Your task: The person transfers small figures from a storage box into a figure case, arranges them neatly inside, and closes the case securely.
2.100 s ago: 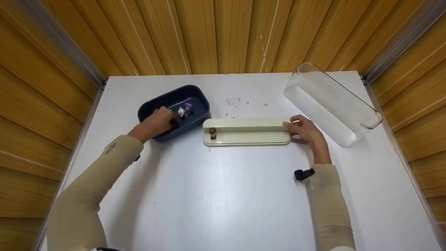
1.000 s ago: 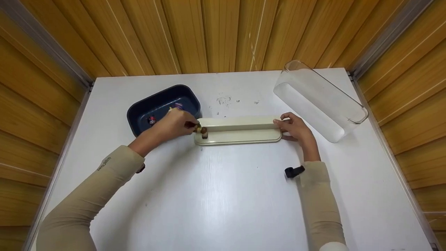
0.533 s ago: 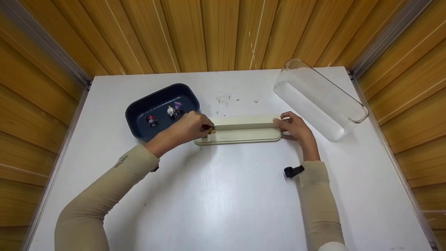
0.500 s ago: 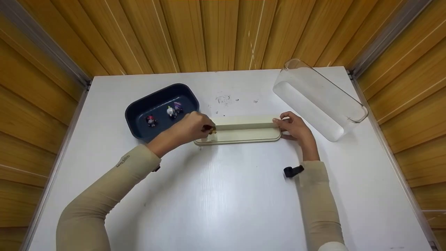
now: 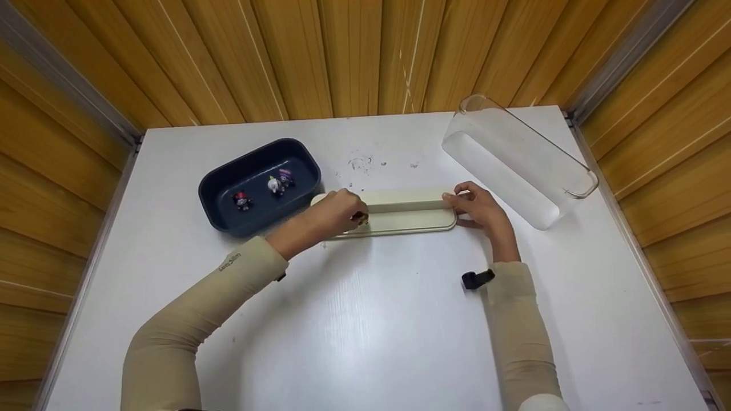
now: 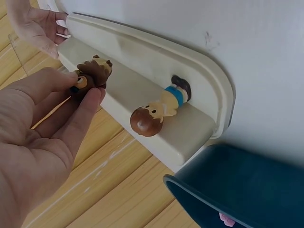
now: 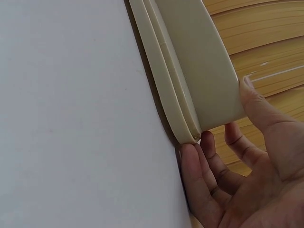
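My left hand [image 5: 334, 211] pinches a small brown toy figurine [image 6: 90, 78] between thumb and fingers, over the left half of a cream stepped display base [image 5: 408, 221]. In the left wrist view, another figurine [image 6: 159, 111] with brown hair and blue shorts stands on the base near its left end; my left hand hides it in the head view. At the base's right end, my right hand [image 5: 482, 211] grips the corner, its thumb on the raised step and its fingers around the end, as the right wrist view shows.
A dark blue bin [image 5: 225, 220] stands left of the base, with a red-topped figurine [image 5: 242, 201], a white one [image 5: 275, 185] and a purple one [image 5: 286, 177] inside. A clear long cover [image 5: 522, 160] lies at the back right. Wood-look panels [image 5: 348, 57] border the white table [image 5: 365, 331].
My left hand has come out of the blue bin with the brown figurine and moved right along the base, past the standing figurine. My right hand keeps hold of the base's right end.
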A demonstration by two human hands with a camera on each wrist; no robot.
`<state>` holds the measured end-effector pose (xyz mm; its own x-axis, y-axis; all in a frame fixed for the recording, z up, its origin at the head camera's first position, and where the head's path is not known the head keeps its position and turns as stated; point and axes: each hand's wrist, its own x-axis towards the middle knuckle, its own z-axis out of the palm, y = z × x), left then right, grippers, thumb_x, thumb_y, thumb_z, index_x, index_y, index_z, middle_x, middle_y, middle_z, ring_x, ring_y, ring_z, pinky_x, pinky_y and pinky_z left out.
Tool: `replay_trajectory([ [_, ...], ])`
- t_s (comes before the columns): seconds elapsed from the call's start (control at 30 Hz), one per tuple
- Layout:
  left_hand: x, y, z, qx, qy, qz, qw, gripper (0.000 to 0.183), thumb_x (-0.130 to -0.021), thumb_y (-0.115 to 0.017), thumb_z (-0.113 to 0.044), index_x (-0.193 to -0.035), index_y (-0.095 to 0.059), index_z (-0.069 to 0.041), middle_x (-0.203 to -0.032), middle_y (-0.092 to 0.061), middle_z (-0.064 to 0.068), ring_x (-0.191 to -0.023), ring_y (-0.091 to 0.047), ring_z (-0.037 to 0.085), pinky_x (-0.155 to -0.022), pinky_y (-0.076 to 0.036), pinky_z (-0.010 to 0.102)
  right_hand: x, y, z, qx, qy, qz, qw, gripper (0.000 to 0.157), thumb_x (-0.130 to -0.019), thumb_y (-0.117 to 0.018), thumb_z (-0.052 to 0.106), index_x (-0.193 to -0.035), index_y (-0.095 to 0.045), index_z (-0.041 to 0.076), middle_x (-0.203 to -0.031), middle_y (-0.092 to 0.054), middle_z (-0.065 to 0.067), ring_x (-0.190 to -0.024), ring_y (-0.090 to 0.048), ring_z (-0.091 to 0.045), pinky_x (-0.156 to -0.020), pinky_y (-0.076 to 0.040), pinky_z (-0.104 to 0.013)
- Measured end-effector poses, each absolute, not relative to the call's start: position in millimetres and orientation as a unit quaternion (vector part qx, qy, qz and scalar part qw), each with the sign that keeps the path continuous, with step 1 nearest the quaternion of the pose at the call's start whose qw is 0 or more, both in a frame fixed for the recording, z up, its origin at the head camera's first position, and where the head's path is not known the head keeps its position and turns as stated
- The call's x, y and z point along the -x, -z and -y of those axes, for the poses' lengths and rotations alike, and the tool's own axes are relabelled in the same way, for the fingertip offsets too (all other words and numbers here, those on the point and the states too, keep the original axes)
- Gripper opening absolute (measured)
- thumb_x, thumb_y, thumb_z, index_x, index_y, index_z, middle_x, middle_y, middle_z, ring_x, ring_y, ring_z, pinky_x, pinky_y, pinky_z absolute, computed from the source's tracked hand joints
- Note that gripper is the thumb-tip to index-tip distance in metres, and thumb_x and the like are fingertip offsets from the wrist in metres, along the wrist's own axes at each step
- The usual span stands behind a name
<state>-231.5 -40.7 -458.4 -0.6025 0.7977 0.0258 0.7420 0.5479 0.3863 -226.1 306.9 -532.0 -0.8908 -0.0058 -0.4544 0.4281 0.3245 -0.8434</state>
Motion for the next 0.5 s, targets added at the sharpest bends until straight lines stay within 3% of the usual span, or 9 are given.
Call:
replay_trajectory([
  [0.13,232.9,458.0,37.7,-0.438,-0.182,-0.877,0.076,0.015,-0.087,-0.063,0.008,-0.080,-0.070,-0.003,-0.075,-0.062,0.002,-0.068,-0.048,0.013,-0.058,-0.039,0.028,223.0,530.3,-310.8,-0.132,0.569,-0.791,0.182,0.054,-0.091,-0.073,0.049,-0.123,-0.047,0.014,-0.118,-0.054,-0.008,-0.103,-0.059,-0.020,-0.084,-0.057,-0.031],
  [0.5,236.7,457.1,43.1,-0.453,-0.162,-0.874,0.060,0.012,-0.089,-0.066,0.007,-0.085,-0.074,-0.001,-0.080,-0.072,0.008,-0.066,-0.057,0.017,-0.058,-0.051,0.034,224.9,534.2,-305.5,-0.142,0.576,-0.786,0.177,0.052,-0.091,-0.074,0.047,-0.122,-0.049,0.014,-0.117,-0.055,-0.007,-0.103,-0.060,-0.018,-0.083,-0.057,-0.031],
])
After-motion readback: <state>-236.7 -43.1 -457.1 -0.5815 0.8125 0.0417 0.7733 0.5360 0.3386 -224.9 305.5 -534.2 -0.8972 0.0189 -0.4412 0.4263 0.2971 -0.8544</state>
